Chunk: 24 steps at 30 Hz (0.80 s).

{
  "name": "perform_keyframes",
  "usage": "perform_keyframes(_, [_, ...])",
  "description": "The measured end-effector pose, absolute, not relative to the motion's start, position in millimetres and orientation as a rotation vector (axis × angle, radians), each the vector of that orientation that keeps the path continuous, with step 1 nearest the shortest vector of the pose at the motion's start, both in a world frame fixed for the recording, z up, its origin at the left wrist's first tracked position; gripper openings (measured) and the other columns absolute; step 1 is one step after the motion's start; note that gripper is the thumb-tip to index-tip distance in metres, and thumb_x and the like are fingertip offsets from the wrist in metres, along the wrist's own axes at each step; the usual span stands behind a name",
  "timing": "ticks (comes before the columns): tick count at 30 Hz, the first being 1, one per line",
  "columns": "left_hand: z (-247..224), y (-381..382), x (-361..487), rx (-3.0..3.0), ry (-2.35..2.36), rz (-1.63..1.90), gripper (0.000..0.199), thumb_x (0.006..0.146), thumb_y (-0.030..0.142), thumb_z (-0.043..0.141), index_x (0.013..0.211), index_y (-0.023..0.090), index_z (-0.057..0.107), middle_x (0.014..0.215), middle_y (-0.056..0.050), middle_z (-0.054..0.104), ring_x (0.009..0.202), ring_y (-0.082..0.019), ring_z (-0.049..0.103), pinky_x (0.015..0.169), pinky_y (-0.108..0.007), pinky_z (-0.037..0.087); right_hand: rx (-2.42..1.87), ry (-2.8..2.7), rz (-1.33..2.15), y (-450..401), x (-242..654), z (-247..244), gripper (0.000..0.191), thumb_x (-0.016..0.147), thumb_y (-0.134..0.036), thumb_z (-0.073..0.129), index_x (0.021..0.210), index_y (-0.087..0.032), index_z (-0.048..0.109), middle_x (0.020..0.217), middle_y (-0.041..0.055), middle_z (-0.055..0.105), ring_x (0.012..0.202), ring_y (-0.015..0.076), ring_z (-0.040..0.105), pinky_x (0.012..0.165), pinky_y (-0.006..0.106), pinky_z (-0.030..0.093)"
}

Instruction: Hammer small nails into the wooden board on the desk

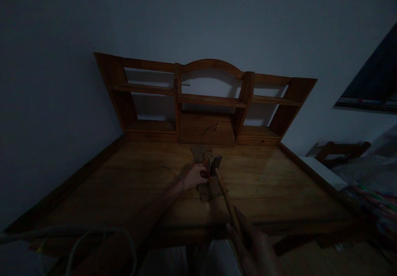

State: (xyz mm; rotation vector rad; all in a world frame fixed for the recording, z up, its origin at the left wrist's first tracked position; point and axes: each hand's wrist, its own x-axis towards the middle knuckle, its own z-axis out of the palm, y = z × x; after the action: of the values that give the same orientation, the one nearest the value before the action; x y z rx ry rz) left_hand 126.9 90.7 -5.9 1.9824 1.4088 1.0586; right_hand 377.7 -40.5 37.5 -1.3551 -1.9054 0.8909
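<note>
My right hand (252, 249) grips the wooden handle of a hammer (223, 193) near the desk's front edge, and the dark metal head sits over the middle of the desk. My left hand (196, 176) reaches out beside the hammer head, fingers pinched on a small reddish object that is too dim to identify. Both rest on flat brown cardboard-like pieces (208, 191) lying on the wooden desk (124, 185).
A wooden hutch (204, 98) with shelves and cubbies stands at the desk's back against a white wall. A pale cord (77, 243) loops at the lower left. A wooden chair (341, 148) and colourful cloth lie at the right.
</note>
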Motion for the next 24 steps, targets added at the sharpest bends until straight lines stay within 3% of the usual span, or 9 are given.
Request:
perform_keyframes(8, [-14,96,124,1.997,1.31,1.112,0.017,0.072,0.029,0.069,0.068,0.013,0.066,0.067,0.0,0.056,0.062,-0.009,0.049,0.054,-0.018,0.037,-1.393,-1.886,0.853,-42,384,45,0.052,0.084,-0.05,0.053,0.13,-0.025,0.053,0.125,0.0095,0.059,0.12,0.033,0.05,0.098,0.05,0.041])
perform_keyframes(15, [-14,96,125,1.98,1.386,1.047,0.017,0.069,0.028,0.069,0.064,0.013,0.065,0.062,0.002,0.053,0.058,-0.008,0.045,0.051,-0.017,0.034,-1.364,-1.872,0.949,-46,375,27,0.054,0.087,-0.05,0.048,0.13,-0.019,0.053,0.108,0.0127,0.069,0.104,0.0326,0.062,0.092,0.046,0.047])
perform_keyframes(24, [-7,93,126,2.01,1.267,1.118,0.015,0.072,0.027,0.068,0.066,0.013,0.066,0.063,0.002,0.05,0.059,-0.009,0.045,0.052,-0.019,0.034,-1.393,-1.753,0.904,-44,386,50,0.055,0.084,-0.054,0.052,0.128,-0.021,0.055,0.126,0.011,0.058,0.122,0.0318,0.048,0.102,0.049,0.037])
